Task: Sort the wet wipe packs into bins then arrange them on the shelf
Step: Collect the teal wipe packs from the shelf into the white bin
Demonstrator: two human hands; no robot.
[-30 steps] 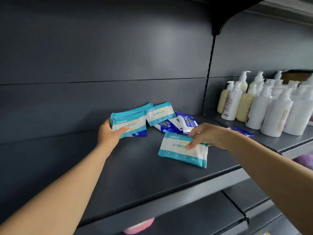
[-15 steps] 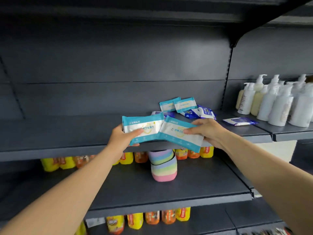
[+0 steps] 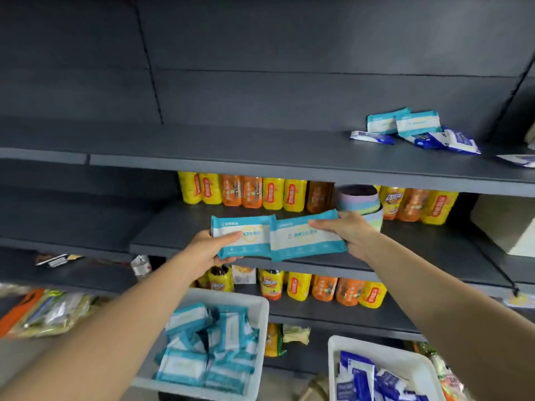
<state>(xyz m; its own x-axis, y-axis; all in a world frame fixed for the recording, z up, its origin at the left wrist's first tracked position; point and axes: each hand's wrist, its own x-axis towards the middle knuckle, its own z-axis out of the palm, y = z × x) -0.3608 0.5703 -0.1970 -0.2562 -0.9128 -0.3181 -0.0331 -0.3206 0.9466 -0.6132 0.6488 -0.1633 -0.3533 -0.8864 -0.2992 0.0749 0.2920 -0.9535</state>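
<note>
Two teal packs [image 3: 278,237] in mid-air, one pinched by left hand [image 3: 207,250], one by right hand [image 3: 351,237], fingers curled round the edges, above the near-left teal bin [image 3: 262,311]; sorting step, probably just lower and drop in.

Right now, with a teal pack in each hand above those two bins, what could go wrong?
1. The left hand and right hand each grip one teal pack, left and right, by an outer edge only; either might slip and fall outside the bins.
2. The teal bin is already heaped, so a dropped pack may slide off.
3. The blue bin sits close by, so a careless release could mix the sorts.
</note>
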